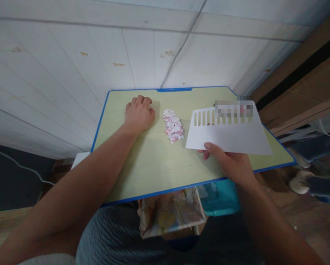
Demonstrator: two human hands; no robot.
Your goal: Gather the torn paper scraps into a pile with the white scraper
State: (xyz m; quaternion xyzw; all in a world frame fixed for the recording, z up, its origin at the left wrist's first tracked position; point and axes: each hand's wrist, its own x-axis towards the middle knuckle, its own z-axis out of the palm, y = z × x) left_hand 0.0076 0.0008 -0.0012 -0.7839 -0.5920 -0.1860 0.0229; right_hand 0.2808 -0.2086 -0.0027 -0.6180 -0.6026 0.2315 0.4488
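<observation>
My right hand (231,163) grips a white sheet (225,138) by its near edge, thumb on top and fingers beneath. The sheet has a row of narrow rounded slots along its far part and is held tilted over the right side of the table. Part of its far edge is blurred out. My left hand (139,113) rests on the table, back up, its fingers curled under and nothing seen in them. Between my hands lies an overlapping pile of small white and pink paper-like pieces (173,126), touched by neither hand.
The pale table (151,165) has a blue edge and stands against a white panelled wall (98,66) with a cable (181,48). Below its front edge are a patterned lined box (173,217) and a turquoise bin (222,200). Cardboard boxes (302,81) are stacked at right.
</observation>
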